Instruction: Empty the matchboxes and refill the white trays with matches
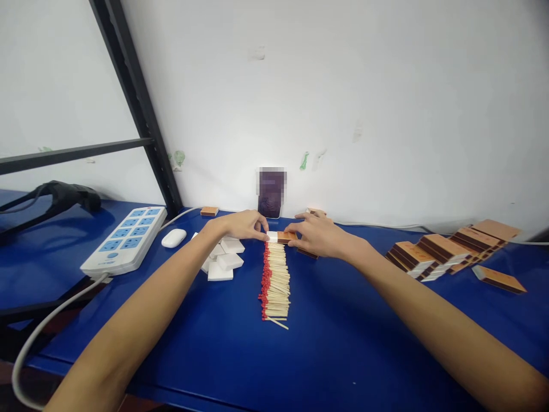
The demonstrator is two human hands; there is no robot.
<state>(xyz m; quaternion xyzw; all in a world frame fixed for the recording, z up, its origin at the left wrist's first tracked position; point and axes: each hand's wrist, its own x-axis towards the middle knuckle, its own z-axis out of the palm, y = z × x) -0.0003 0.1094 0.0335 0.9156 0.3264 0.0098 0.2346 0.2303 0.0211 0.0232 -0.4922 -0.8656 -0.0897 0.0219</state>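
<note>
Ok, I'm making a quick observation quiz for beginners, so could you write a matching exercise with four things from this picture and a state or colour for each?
Things
1. Matchsticks
2. Power strip
3. Smartphone
4. Matchbox just beyond the matchsticks

Descriptions
A. Standing nearly upright by the wall
B. Part white, part orange-brown
C. Red-tipped, laid out in a long row
D. White, set with blue sockets

Right pairs: 1-C, 2-D, 3-A, 4-B
</note>
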